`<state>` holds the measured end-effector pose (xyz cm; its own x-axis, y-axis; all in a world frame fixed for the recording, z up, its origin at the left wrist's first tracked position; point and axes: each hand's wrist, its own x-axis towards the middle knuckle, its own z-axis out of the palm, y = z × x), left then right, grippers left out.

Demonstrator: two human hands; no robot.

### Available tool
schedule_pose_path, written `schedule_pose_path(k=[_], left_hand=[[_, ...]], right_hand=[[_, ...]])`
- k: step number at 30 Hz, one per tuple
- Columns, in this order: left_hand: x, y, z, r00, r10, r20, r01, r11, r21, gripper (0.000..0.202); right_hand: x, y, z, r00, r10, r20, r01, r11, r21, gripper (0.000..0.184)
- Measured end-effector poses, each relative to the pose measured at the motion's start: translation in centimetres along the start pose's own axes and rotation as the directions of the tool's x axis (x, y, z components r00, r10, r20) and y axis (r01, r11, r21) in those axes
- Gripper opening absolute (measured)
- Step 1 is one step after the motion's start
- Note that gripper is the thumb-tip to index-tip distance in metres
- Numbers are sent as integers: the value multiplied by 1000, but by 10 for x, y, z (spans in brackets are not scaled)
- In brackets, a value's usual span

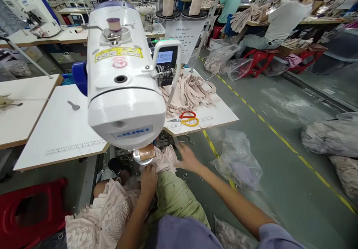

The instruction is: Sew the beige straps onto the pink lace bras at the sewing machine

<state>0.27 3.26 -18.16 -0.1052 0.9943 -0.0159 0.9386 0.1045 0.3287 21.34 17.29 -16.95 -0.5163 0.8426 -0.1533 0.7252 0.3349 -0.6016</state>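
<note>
1. Left hand (148, 181) rests on lace pile (109, 211) in the lap, under the sewing machine (123, 92) head; fingers tucked, grip unclear.
2. Right hand (188, 158) blurred, fingers spread, beside it.
3. Judgement: anchor pile, lift one layer.

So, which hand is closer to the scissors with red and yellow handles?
Right. The right hand is just below the scissors in the picture; the left hand lies farther left, on the lace fabric.
</note>
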Motion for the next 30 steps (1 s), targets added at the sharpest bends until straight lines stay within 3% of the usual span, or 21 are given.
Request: schedule_pose_path(k=[2,4,6,8,10,12,14,15,18,20,23,25,27,28,29,30], left_hand=[[-1,10,0,999,-27,23,28,999,-35,31],[-10,12,-14,998,-48,31,50,996,-76,30],[-35,2,-41,996,-89,15,90,990,-110,28],[-78,-19,-76,980,-198,-27,193,975,-112,24],[-132,-47,-110,915,-392,-101,385,920,-76,27],[-183,-77,-135,779,-594,-200,604,797,-14,34],[-221,-103,-146,668,-704,-241,732,680,40,35],[-233,-112,-146,652,-726,-219,751,659,51,34],[-249,-115,-140,676,-726,-125,734,678,37,34],[-250,-95,-141,703,-705,-91,708,706,4,34],[-243,-46,-155,790,-612,-23,608,788,-100,40],[-229,-15,-168,901,-433,27,417,848,-327,41],[-205,3,-176,954,-295,58,280,802,-527,39],[-190,8,-177,957,-284,59,260,753,-604,36],[-172,10,-176,952,-300,59,262,702,-662,31],[-152,12,-171,943,-324,77,277,636,-720,26]], right_hand=[[8,-26,31,973,-173,150,182,982,-46,103],[16,-46,53,935,-261,241,288,954,-83,98],[22,-57,67,926,-271,264,310,943,-119,92],[24,-60,74,936,-249,247,289,947,-142,88],[22,-58,79,949,-226,222,264,951,-159,84],[16,-57,83,956,-209,207,245,956,-164,83],[9,-64,86,960,-199,198,233,957,-170,86],[4,-71,87,961,-196,195,230,958,-171,88],[-17,-110,83,940,-260,222,275,960,-41,88],[-37,-146,77,861,-432,268,395,900,183,84],[-68,-198,62,598,-735,320,592,674,443,86],[-82,-217,44,398,-830,391,629,557,542,62],[-89,-221,18,282,-856,433,626,506,593,36],[-90,-218,2,263,-857,443,629,500,595,28],[-91,-214,-16,283,-846,452,636,519,571,25],[-93,-208,-35,340,-817,465,639,564,523,23]])
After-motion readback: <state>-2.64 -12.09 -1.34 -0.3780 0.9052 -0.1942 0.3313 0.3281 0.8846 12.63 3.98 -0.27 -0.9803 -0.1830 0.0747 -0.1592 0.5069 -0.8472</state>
